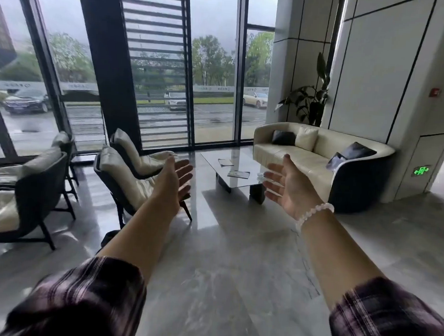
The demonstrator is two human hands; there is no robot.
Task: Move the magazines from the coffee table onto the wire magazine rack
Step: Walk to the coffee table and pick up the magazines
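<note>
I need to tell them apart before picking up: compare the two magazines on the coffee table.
The far magazine lies near the table's middle; the near magazine lies closer to the front edge, toward the sofa. The far one looks paler and plainer; the near one shows greenish print. Both lie flat on the glass coffee table, apart, untouched; left hand and right hand are open and empty.

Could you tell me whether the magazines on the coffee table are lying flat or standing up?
Lying flat. Two magazines rest face-up and apart on the glass coffee table; neither is propped.
</note>
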